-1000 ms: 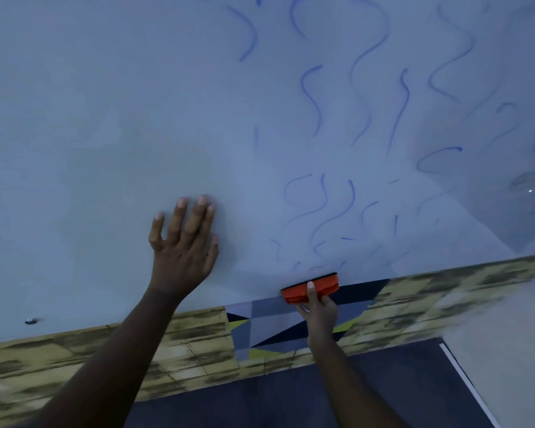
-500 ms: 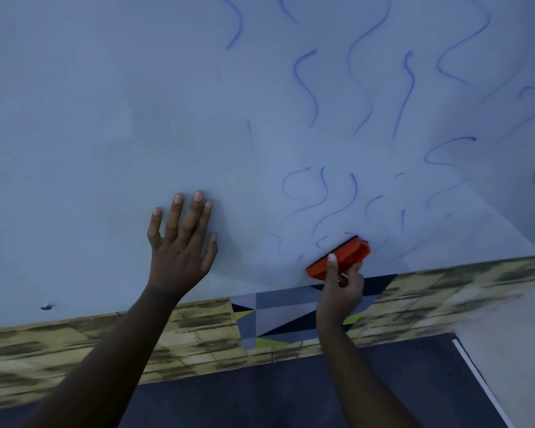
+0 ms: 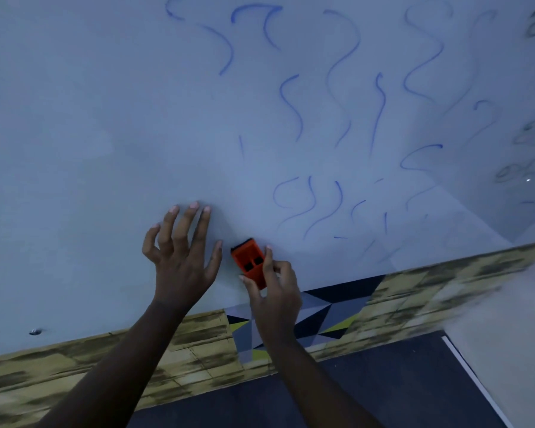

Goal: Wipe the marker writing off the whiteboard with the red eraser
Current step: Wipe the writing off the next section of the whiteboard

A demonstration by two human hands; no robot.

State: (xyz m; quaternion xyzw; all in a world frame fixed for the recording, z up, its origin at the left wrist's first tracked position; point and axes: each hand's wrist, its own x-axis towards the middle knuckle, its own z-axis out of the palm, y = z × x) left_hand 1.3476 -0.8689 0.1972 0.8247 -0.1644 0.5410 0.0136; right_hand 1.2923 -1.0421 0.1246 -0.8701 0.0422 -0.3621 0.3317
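I see the whiteboard (image 3: 105,118) filling most of the view, with blue marker squiggles (image 3: 346,88) spread over its upper and right parts and its left part wiped bare. Below its bottom edge runs a yellowish patterned strip (image 3: 74,375) with a patch of dark triangles (image 3: 331,310). My left hand (image 3: 183,257) is spread against the board near the bottom edge, fingers parted and slightly bent, gripping nothing. Just beside it, my right hand (image 3: 275,291) pinches the red eraser (image 3: 249,262), tilted on end against the board close to the bottom edge.
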